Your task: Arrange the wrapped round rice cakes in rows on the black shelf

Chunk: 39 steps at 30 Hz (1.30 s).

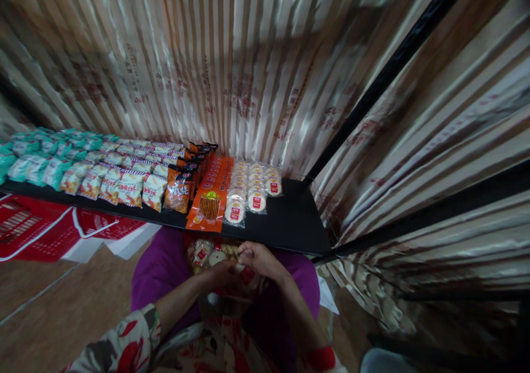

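Observation:
Both my hands meet low in the middle, over a clear bag of round white snack packs with red labels (206, 253) that rests in my lap. My left hand (223, 276) is curled on the bag from the left. My right hand (259, 259) pinches its top edge from the right, fingers bent. Just beyond my hands runs a black shelf (290, 224). On it lie rows of the same white round packs (252, 190), beside a column of orange packets (212, 196).
Further left the shelf carries rows of orange-and-white bags (124, 182) and teal bags (37, 160). Red baskets (45, 226) sit on the floor under its left end. A striped curtain (232, 63) hangs behind the shelf and a black post (385, 74) rises at its right corner.

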{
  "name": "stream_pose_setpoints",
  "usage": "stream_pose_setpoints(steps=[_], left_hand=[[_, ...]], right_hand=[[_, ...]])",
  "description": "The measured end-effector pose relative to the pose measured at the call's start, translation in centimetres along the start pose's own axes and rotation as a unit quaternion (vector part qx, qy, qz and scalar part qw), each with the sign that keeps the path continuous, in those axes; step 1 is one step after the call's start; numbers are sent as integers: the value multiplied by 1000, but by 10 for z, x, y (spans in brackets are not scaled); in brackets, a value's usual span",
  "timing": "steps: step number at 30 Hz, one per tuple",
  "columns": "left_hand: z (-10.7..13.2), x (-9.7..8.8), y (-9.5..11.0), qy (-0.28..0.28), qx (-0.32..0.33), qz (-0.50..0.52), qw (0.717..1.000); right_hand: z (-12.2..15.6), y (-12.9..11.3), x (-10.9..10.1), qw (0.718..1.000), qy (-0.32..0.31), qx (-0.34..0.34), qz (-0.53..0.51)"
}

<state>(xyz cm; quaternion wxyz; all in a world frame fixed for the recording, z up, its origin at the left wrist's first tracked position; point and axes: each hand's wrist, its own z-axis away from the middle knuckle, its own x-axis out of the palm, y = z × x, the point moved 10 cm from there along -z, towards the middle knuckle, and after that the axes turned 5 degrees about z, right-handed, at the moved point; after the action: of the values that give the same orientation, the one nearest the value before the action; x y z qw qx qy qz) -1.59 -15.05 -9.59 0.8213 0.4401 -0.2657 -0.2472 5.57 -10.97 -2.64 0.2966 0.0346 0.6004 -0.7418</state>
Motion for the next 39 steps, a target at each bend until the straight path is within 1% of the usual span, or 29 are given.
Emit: stream_pose_setpoints(steps=[3,6,10,13,16,18,21,24,27,29,32,35,37,39], left_hand=[[5,4,15,14,20,0,1000],[8,3,28,37,48,12,998],[5,2,36,47,69,110,990],[0,-2,37,59,70,168,982],[-4,-11,39,88,79,184,976],[-6,-16,43,103,91,176,975],[-11,-18,53,103,124,177,971],[-16,-19,63,109,147,186,965],[-21,-21,69,138,142,180,964],[-24,-20,73,144,140,173,964],[-29,-17,78,145,141,161,966],[-35,-16,79,159,139,158,965],[-39,-17,80,173,145,161,961],[-41,-21,80,200,151,140,958]], right_hand=[[-2,-11,-6,998,7,-14,61],[-3,-19,-14,993,20,-25,113],[-5,-24,-27,985,43,-33,162],[-7,-21,-39,984,67,-21,162],[-8,-17,-50,986,94,-14,135],[-8,-13,-58,988,119,-11,97],[-8,0,-68,987,161,-3,17],[-9,15,-73,980,189,6,-59],[-9,26,-75,970,209,8,-123],[-9,28,-75,966,211,3,-153],[-8,28,-74,964,201,-2,-174],[-7,29,-76,961,205,1,-185],[-8,31,-78,961,209,2,-183],[-9,33,-81,961,217,6,-172]])
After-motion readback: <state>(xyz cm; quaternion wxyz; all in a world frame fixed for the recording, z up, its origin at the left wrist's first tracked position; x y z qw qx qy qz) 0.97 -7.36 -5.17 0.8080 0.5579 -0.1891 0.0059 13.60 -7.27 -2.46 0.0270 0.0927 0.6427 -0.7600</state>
